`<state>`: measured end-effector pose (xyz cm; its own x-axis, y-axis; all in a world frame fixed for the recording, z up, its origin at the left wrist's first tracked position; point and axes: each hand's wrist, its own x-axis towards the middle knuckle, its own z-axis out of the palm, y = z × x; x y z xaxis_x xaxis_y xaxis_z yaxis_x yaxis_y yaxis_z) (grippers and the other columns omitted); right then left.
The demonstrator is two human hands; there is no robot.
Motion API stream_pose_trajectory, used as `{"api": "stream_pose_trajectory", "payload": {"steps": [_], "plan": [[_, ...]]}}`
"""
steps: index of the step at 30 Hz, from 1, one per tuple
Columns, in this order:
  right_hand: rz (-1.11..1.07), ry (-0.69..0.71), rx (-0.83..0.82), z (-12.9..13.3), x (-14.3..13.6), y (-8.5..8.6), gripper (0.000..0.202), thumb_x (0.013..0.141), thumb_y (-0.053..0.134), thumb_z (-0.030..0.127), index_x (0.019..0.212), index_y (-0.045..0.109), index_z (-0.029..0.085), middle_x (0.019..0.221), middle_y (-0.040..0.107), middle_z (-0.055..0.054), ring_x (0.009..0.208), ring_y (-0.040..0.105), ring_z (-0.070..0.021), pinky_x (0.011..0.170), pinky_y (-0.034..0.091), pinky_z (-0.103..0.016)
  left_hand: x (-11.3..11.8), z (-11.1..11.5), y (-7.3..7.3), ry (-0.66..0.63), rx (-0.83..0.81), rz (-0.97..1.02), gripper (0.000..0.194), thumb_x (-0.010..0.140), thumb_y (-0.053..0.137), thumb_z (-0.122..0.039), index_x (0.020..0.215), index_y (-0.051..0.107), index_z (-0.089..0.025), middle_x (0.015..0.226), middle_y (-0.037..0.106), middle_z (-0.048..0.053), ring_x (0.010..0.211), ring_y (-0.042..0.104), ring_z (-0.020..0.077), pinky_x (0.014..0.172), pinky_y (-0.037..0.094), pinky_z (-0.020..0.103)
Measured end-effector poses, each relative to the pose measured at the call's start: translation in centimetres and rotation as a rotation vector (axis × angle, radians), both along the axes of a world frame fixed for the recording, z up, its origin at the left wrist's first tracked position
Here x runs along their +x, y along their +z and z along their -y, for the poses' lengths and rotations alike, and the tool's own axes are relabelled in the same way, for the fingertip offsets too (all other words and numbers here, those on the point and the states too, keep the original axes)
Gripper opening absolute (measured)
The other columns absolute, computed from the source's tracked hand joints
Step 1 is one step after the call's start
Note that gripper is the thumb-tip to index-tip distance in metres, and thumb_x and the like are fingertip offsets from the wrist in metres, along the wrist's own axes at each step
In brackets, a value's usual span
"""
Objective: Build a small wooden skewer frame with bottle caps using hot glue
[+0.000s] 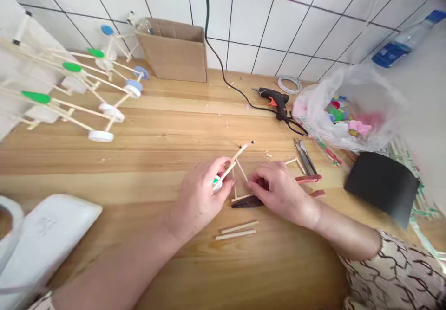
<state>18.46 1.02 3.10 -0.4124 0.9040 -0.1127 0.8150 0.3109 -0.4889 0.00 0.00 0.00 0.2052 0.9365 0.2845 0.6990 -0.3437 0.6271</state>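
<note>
My left hand (204,189) pinches a small frame of thin wooden sticks (228,170) with dark tips at its far end. A green-and-white round piece (217,183) shows beside those fingers. My right hand (280,189) has thumb and forefinger closed at the lower end of a thin stick (241,170) that reaches up to the frame; whether it is joined there I cannot tell. Under the right hand lie pliers with black jaws (246,202) and red handles (308,179), partly hidden. Nearer me, two loose short sticks (235,235) lie side by side on the wooden table.
Wheeled stick models (104,92) stand at left, beside a cardboard box (174,52). A glue gun (275,100), tape roll (290,85), snips (305,157), a plastic bag (379,92) of colourful pieces and a black sheet (382,182) are at right. A white pouch (52,235) lies front left.
</note>
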Motion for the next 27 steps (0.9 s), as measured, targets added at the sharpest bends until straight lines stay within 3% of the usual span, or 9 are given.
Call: {"api": "stream_pose_trajectory", "payload": {"steps": [27], "plan": [[-0.029, 0.005, 0.024, 0.19, 0.17, -0.3, 0.016, 0.081, 0.06, 0.017, 0.066, 0.054, 0.017, 0.066, 0.058, 0.002, 0.067, 0.05, -0.0125, 0.075, 0.033, -0.031, -0.12, 0.07, 0.34, -0.014, 0.006, 0.02, 0.029, 0.077, 0.061, -0.015, 0.104, 0.055, -0.021, 0.08, 0.067, -0.001, 0.076, 0.064, 0.0159, 0.072, 0.048, 0.028]]}}
